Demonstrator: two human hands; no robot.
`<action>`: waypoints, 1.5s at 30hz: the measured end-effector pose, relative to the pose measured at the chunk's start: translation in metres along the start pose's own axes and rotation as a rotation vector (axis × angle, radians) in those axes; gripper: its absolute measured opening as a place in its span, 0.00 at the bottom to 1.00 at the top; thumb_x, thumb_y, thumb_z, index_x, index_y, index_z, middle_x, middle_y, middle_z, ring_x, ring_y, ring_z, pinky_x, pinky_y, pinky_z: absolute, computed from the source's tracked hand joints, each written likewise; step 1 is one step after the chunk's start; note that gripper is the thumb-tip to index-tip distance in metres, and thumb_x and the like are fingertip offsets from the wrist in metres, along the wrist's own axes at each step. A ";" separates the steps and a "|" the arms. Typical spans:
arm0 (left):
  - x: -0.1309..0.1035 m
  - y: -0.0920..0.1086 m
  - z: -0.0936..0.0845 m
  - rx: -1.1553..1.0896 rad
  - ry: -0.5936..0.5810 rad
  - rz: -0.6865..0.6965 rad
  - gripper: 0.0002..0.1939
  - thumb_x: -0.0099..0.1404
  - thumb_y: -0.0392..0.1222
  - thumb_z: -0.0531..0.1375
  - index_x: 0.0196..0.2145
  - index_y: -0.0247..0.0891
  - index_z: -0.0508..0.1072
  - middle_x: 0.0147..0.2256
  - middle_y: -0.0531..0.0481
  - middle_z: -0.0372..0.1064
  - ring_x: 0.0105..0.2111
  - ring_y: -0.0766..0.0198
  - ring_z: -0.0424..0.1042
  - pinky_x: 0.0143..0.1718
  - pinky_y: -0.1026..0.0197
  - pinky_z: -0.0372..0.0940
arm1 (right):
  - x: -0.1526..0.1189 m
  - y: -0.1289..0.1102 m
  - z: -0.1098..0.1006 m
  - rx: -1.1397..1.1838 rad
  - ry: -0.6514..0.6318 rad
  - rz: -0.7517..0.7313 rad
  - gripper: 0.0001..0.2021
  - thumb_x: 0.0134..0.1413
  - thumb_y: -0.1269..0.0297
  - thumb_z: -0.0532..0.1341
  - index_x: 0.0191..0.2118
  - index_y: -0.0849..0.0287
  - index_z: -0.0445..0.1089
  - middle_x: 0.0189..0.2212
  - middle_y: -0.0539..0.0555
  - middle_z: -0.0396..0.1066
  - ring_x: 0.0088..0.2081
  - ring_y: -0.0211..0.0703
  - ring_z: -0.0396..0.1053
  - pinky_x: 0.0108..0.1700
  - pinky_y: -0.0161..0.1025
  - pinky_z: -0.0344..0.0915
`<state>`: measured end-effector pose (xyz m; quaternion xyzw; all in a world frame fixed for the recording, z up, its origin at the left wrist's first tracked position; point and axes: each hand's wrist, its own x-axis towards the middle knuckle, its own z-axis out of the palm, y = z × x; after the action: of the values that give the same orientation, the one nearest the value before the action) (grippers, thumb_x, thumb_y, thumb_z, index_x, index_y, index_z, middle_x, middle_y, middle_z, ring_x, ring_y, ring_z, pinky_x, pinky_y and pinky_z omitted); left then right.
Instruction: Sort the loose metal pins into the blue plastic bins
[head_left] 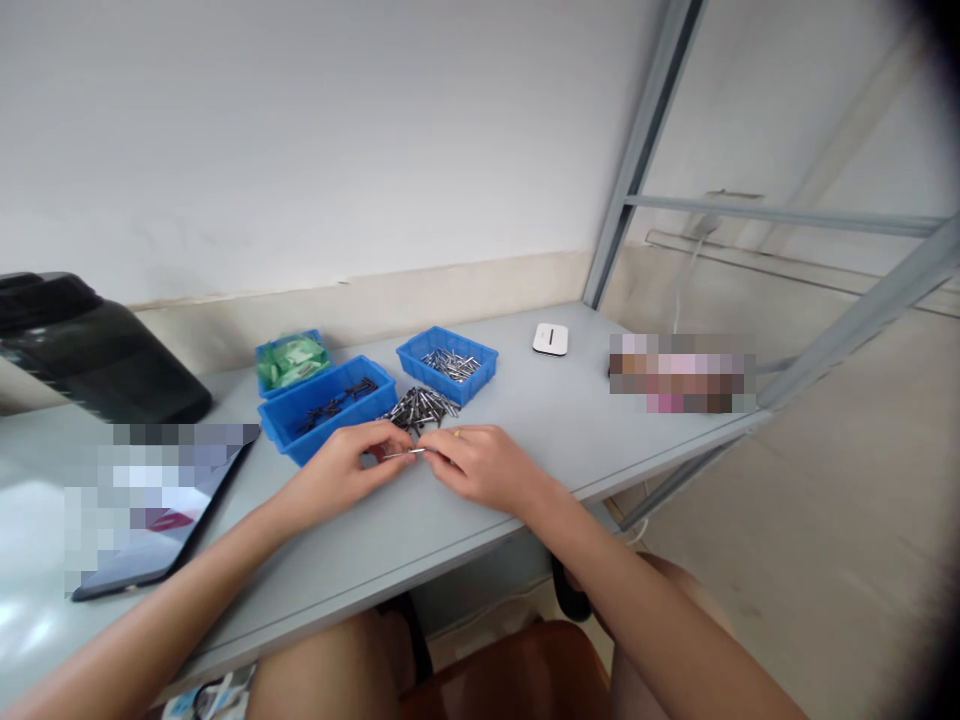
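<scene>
My left hand (pixel 350 465) and my right hand (pixel 480 465) meet over the front part of the grey table. Between their fingertips is a thin silver metal piece (pixel 417 451), with both hands closed on it. Just behind the hands lies a loose pile of metal pieces (pixel 421 406). To the left of the pile stands a blue bin (pixel 289 433) with dark metal pieces in it. Behind the pile, another blue bin (pixel 484 374) holds many silver pieces.
A third blue bin with a green bag (pixel 294 360) stands at the back left. On the left are a dark bottle (pixel 142 365) and a tablet (pixel 169 560). A white box (pixel 551 339) sits at the back of the table (pixel 600 420), near a metal frame (pixel 637 150).
</scene>
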<state>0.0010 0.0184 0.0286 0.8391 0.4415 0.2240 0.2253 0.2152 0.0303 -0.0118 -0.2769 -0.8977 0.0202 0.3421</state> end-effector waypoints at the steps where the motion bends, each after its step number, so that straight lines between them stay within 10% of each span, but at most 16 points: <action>1: 0.000 0.000 0.000 0.003 0.007 0.002 0.12 0.66 0.49 0.55 0.36 0.39 0.73 0.33 0.52 0.72 0.32 0.65 0.70 0.33 0.64 0.65 | 0.000 0.000 0.000 -0.002 -0.003 -0.001 0.10 0.65 0.66 0.50 0.43 0.58 0.68 0.32 0.52 0.75 0.33 0.39 0.71 0.36 0.34 0.60; 45: 0.000 0.000 0.000 -0.084 -0.020 -0.052 0.10 0.66 0.48 0.57 0.36 0.40 0.73 0.34 0.54 0.72 0.32 0.66 0.68 0.35 0.65 0.64 | 0.000 0.000 -0.001 0.021 0.096 0.026 0.10 0.65 0.66 0.50 0.47 0.59 0.66 0.35 0.54 0.76 0.35 0.39 0.73 0.39 0.34 0.63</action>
<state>0.0007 0.0186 0.0282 0.8192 0.4512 0.2281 0.2706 0.2158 0.0303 -0.0108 -0.2856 -0.8762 0.0208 0.3876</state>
